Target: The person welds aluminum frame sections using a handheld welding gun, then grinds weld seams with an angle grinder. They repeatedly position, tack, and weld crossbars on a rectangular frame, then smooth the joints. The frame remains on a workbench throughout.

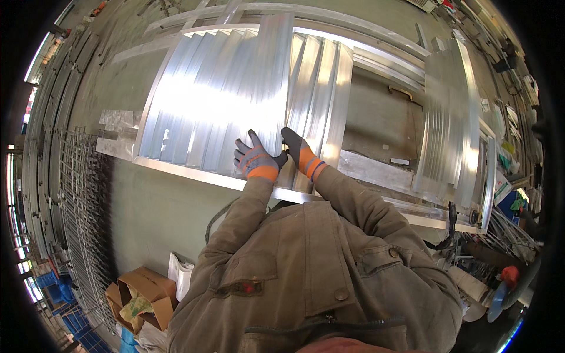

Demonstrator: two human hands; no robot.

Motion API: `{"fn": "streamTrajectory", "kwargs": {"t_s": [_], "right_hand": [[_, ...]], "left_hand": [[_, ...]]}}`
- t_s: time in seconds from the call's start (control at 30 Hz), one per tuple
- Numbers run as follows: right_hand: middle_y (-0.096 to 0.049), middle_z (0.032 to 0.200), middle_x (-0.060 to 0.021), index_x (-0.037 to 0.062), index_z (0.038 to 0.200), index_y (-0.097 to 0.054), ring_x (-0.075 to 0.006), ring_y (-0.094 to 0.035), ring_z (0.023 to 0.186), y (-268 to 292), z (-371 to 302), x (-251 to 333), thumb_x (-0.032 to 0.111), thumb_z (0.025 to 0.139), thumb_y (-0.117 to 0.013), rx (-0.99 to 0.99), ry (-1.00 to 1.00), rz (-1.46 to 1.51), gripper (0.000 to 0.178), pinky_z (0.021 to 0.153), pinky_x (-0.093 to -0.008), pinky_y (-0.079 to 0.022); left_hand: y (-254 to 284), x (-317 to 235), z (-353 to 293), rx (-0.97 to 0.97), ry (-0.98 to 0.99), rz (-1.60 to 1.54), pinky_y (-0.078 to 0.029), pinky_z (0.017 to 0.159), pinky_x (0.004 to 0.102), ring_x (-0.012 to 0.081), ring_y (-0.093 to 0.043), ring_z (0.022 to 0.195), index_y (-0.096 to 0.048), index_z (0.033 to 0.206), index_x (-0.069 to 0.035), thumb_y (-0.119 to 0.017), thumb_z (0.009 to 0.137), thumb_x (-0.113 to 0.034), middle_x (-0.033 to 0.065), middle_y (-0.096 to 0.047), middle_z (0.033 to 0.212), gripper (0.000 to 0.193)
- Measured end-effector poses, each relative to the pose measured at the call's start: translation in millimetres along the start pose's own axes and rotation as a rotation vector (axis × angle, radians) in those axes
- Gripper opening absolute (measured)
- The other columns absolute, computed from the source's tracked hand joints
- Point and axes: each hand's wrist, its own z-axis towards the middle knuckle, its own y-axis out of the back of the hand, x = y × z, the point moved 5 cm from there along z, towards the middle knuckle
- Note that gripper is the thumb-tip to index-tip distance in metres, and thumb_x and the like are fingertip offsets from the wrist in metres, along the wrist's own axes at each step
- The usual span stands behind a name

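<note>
A long silvery metal slat (273, 70) lies across a rectangular metal frame (194, 175), its far end sticking out past the frame's far side. My left hand (257, 161), in a grey and orange glove, rests on the slats near its lower end with fingers spread. Close beside it, my right hand (301, 155), in a dark-palmed glove with an orange cuff, has its fingers together at the slat's right edge. The undersides of those fingers are hidden. Overlapping slats (200, 100) fill the frame's left part, and several angled ones (326, 88) stand to the right.
Further right, a stack of loose slats (447, 117) lies across the frame beyond an unfilled gap. A bent brass-coloured handle (401, 92) shows near that gap. Metal racking (82, 194) runs along the left, and an open cardboard box (144, 297) stands at lower left.
</note>
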Motion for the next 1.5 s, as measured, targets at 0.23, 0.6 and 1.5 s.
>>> {"fn": "streamTrajectory", "kwargs": {"t_s": [0.23, 0.6, 1.5], "right_hand": [[-0.048, 0.175, -0.0246, -0.0074, 0.175, -0.032, -0.0344, -0.050, 0.159, 1.5, -6.3, 12.6, 0.042, 0.107, -0.073, 0.051, -0.016, -0.194, 0.094, 0.127, -0.0387, -0.042], [-0.052, 0.167, -0.0363, -0.0135, 0.169, -0.039, -0.0425, -0.052, 0.158, 1.7, -52.5, 12.7, 0.059, 0.101, -0.076, -0.014, -0.196, -0.460, 0.107, 0.128, -0.0429, -0.044], [-0.074, 0.140, -0.0308, -0.0061, 0.146, -0.066, -0.0482, -0.070, 0.133, -16.8, -65.2, 7.1, 0.075, 0.097, -0.069, 0.117, 0.078, -0.838, 0.095, 0.111, -0.0506, -0.056]], "left_hand": [[-8.8, 5.6, 2.7, -0.068, -0.063, -0.038, -0.044, 0.126, 0.0568, 0.0501, -0.048, 0.155, -0.024, 0.181, -0.018, -0.096, 0.070, -0.074, 0.0280, -0.035, 0.178, 0.144], [-72.7, 90.6, 80.2, 0.195, -0.130, -0.538, -0.047, 0.128, 0.0487, 0.0443, -0.052, 0.157, -0.030, 0.178, -0.002, -0.094, 0.076, -0.074, 0.0279, -0.050, 0.172, 0.140], [-79.9, 144.1, 161.5, 0.020, -0.257, -0.481, -0.050, 0.121, 0.0497, 0.0423, -0.059, 0.149, -0.045, 0.168, 0.007, -0.087, 0.096, -0.056, 0.0318, -0.058, 0.164, 0.104]]}}
